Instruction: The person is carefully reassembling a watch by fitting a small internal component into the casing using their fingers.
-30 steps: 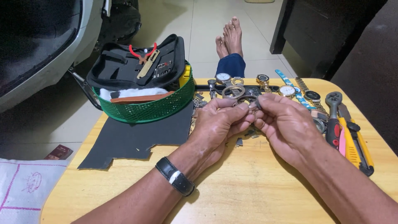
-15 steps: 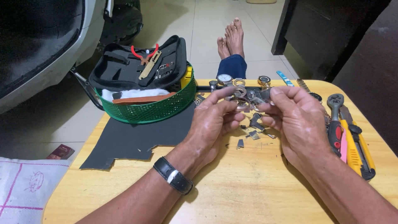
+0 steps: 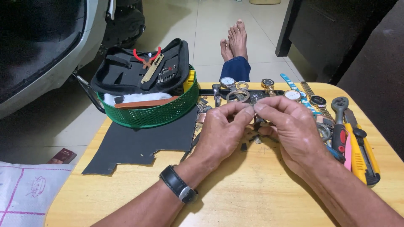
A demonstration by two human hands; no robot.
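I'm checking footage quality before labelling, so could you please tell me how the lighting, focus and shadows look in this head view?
Head view: even indoor light, no harsh glare; soft shadows fall under the left hand and right hand on the table. Hands and watches look fairly sharp; the small part pinched between the fingertips is too tiny to resolve. The upper left corner is dark, and edges bend slightly.

green basket (image 3: 155, 115), black tool case (image 3: 139, 67), yellow utility knife (image 3: 364, 155)
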